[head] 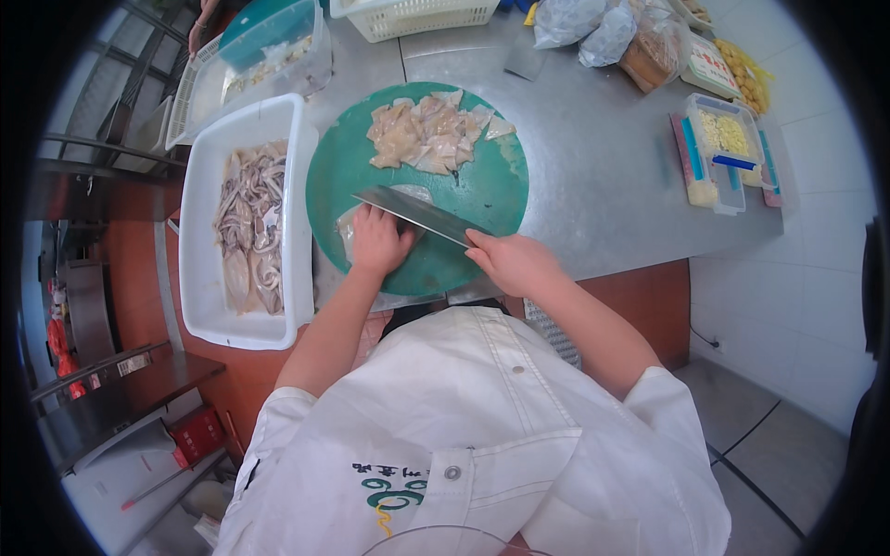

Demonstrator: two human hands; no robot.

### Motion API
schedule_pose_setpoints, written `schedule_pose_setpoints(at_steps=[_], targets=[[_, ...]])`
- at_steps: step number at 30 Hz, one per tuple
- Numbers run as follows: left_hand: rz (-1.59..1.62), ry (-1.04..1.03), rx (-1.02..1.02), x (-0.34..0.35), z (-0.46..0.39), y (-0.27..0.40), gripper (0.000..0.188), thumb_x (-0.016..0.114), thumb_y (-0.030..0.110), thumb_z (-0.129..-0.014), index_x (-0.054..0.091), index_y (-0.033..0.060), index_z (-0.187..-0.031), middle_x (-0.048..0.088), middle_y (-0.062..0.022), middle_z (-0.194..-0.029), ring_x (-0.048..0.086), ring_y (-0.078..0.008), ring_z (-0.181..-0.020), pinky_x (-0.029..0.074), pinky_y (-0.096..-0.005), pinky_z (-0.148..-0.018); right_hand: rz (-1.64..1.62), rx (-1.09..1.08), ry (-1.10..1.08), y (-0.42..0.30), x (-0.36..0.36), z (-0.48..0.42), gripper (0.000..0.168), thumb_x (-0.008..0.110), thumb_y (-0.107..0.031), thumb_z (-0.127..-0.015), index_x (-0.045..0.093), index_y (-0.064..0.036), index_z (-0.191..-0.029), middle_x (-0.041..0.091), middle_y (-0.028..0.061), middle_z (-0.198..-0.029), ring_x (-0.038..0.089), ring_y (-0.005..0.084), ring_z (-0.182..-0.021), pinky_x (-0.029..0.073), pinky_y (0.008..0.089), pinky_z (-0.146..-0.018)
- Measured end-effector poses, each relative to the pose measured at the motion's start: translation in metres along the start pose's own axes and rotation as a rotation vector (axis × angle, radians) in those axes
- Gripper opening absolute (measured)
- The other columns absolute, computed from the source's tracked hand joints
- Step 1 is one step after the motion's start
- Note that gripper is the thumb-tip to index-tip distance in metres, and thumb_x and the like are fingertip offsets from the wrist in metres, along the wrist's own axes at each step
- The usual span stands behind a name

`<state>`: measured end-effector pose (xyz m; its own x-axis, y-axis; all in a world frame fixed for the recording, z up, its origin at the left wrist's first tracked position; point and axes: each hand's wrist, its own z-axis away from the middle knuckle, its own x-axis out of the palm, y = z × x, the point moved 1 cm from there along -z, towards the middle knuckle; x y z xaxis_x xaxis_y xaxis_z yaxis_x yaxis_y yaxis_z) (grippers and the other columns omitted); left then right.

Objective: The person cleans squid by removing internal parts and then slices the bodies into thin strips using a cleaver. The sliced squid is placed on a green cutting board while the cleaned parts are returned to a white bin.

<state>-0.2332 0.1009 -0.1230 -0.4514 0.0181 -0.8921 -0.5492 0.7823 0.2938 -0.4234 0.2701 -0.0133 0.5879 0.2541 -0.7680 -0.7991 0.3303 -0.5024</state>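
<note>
On a round green cutting board (334, 167) lies a pale, flat piece of squid (345, 226). My left hand (379, 240) presses down on it, fingers bent near the blade. My right hand (511, 260) grips the handle of a broad cleaver (421, 214), its blade slanting over the squid just beyond my left fingertips. Part of the piece shows past the blade; whether the edge is in the flesh I cannot tell. Farther back on the board sits a heap of cut squid pieces (424, 135). To the left, a white plastic tub (300, 208) holds whole squid with tentacles (254, 215).
A clear plastic bin (316, 52) and a white basket (417, 26) stand at the back of the steel table (598, 160). Plastic bags (570, 21) lie back right, with lidded food containers (726, 142) at the right end. Another person's hand (196, 38) shows top left.
</note>
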Motion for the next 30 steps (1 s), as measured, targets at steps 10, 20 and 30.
schedule_pose_setpoints(at_steps=[10, 20, 30], targets=[[-0.009, 0.037, 0.019, -0.003, 0.002, 0.001, 0.041, 0.072, 0.024, -0.070, 0.065, 0.0045, -0.105, 0.060, -0.0150, -0.109, 0.053, -0.0390, -0.106, 0.042, -0.0498, -0.091, 0.003, -0.013, 0.007, -0.003, 0.004, -0.003, 0.041, 0.044, -0.040, -0.101, 0.058, -0.012, -0.129, 0.071, 0.0163, -0.096, 0.067, 0.0373, -0.088, 0.053, 0.0485, -0.076], [0.003, 0.022, 0.008, -0.011, 0.002, 0.004, 0.040, 0.073, 0.022, -0.070, 0.064, 0.0057, -0.105, 0.060, -0.0150, -0.109, 0.054, -0.0392, -0.105, 0.042, -0.0493, -0.089, 0.002, 0.001, -0.070, -0.016, -0.006, -0.004, 0.044, 0.041, -0.039, -0.102, 0.056, -0.013, -0.133, 0.070, 0.0166, -0.098, 0.066, 0.0377, -0.089, 0.052, 0.0482, -0.079], [0.012, 0.004, -0.015, -0.010, 0.009, -0.004, 0.042, 0.074, 0.024, -0.069, 0.064, 0.0057, -0.106, 0.061, -0.0149, -0.109, 0.054, -0.0397, -0.105, 0.043, -0.0505, -0.090, -0.018, -0.055, 0.030, -0.017, 0.010, -0.018, 0.033, 0.047, -0.036, -0.100, 0.060, -0.010, -0.116, 0.070, 0.0164, -0.088, 0.067, 0.0385, -0.083, 0.053, 0.0507, -0.072]])
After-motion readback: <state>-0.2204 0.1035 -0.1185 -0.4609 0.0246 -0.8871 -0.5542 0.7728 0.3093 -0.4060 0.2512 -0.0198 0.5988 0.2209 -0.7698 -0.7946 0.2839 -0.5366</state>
